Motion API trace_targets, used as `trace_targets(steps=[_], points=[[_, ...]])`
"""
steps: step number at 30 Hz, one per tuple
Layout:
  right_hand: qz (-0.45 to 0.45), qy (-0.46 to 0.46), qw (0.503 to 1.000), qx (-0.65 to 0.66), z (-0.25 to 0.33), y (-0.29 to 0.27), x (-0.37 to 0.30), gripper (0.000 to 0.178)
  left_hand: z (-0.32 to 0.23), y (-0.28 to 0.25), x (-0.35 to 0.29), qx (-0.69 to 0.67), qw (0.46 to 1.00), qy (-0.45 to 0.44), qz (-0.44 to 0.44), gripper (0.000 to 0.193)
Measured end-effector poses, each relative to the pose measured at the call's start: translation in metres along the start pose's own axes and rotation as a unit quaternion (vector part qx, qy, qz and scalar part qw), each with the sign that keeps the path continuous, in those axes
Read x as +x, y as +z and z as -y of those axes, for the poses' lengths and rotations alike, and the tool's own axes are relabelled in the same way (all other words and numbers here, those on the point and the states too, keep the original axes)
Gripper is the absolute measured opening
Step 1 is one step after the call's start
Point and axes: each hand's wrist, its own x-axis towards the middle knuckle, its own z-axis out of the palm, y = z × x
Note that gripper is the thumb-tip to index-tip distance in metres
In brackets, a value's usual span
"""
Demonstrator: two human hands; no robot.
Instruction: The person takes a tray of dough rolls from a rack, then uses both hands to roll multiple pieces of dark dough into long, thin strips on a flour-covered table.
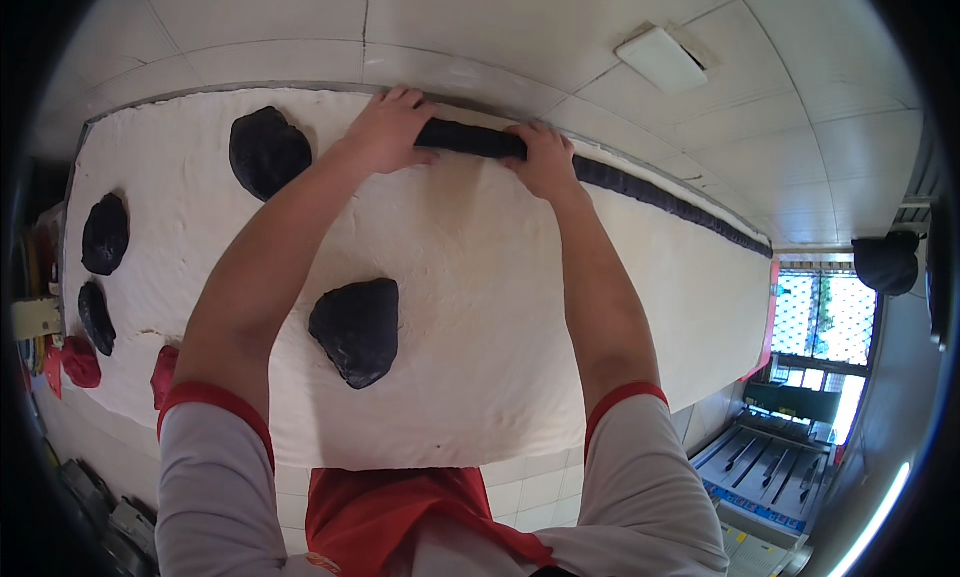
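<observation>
A long black dough-like roll (650, 187) lies along the far edge of a big pale dough-like sheet (480, 307). My left hand (392, 132) wraps round the roll near its left end, thumb on the near side and fingers over the far side. A short way to the right, my right hand (543, 159) grips the same roll with bent fingers. Between my hands the roll's dark surface is exposed; beyond my right hand it runs on toward the right corner. Closest to my left forearm are a black lump (270, 153) and another black lump (356, 332).
More black lumps (105, 234) and red lumps (80, 362) sit at the sheet's left side. A tiled wall (480, 27) rises right behind the far edge, with a white plate (661, 59) on it. On the right are a window (825, 312) and a slatted metal machine (765, 472).
</observation>
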Motion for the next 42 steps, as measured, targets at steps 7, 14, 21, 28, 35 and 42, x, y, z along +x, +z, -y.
trace_targets(steps=[7, 14, 21, 28, 35, 42], points=[[-0.023, -0.005, 0.999, 0.047, 0.024, 0.016, 0.003, 0.059, 0.007, -0.008, 0.005, -0.01, 0.998, -0.002, 0.068, 0.054], [-0.04, -0.053, 0.997, 0.033, 0.044, 0.027, 0.006, 0.061, 0.02, -0.015, 0.001, 0.025, 0.995, -0.017, 0.092, 0.054], [-0.08, -0.056, 0.995, -0.001, 0.093, 0.055, -0.023, 0.091, 0.026, -0.025, -0.006, 0.028, 0.992, -0.065, 0.101, 0.054], [-0.002, -0.045, 0.998, -0.04, 0.129, 0.048, -0.019, 0.096, 0.034, -0.03, -0.014, 0.001, 0.99, -0.094, 0.105, 0.057], [0.004, -0.116, 0.992, -0.053, 0.16, 0.06, -0.011, 0.102, 0.029, -0.045, -0.057, -0.084, 0.988, -0.121, -0.042, 0.065], [-0.012, -0.094, 0.995, -0.011, 0.149, 0.032, 0.034, 0.078, -0.07, -0.114, -0.268, -0.21, 0.938, -0.204, -0.187, 0.05]])
